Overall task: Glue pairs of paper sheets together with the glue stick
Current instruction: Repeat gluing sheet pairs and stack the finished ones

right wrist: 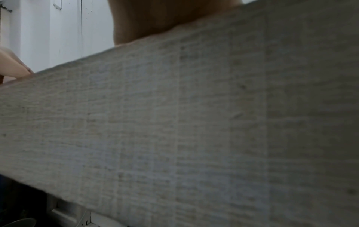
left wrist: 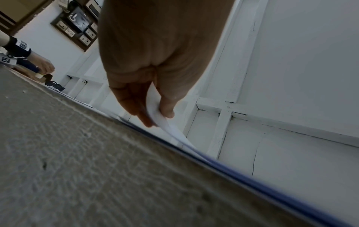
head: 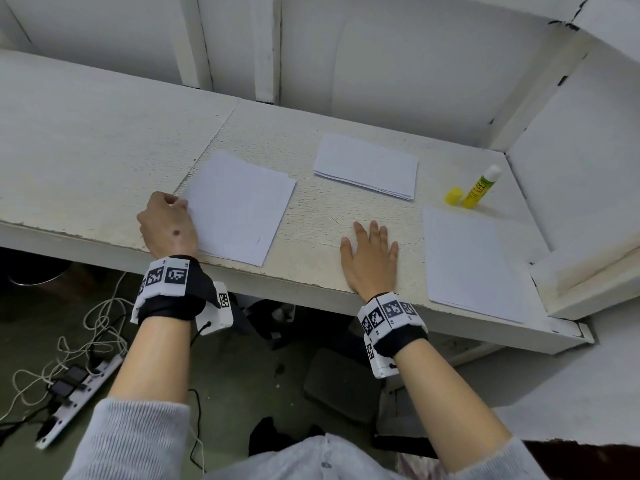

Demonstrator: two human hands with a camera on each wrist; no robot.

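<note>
My left hand (head: 175,207) pinches the lifted left corner of the top sheet of a paper stack (head: 239,206) near the table's front edge; in the left wrist view the thumb and fingers (left wrist: 167,110) hold the curled sheet (left wrist: 165,122). My right hand (head: 370,258) lies flat and open on the bare table between the stacks. A second paper stack (head: 367,164) lies further back, a third stack (head: 471,261) at the right. The glue stick (head: 481,187) stands uncapped at the back right, its yellow cap (head: 453,195) beside it.
The white table (head: 104,143) has a worn front edge and white wall panels (head: 398,64) behind and to the right. Below the table lie a power strip with cables (head: 76,379) and dark objects on the floor. In the left wrist view another person's hand (left wrist: 43,67) shows far off.
</note>
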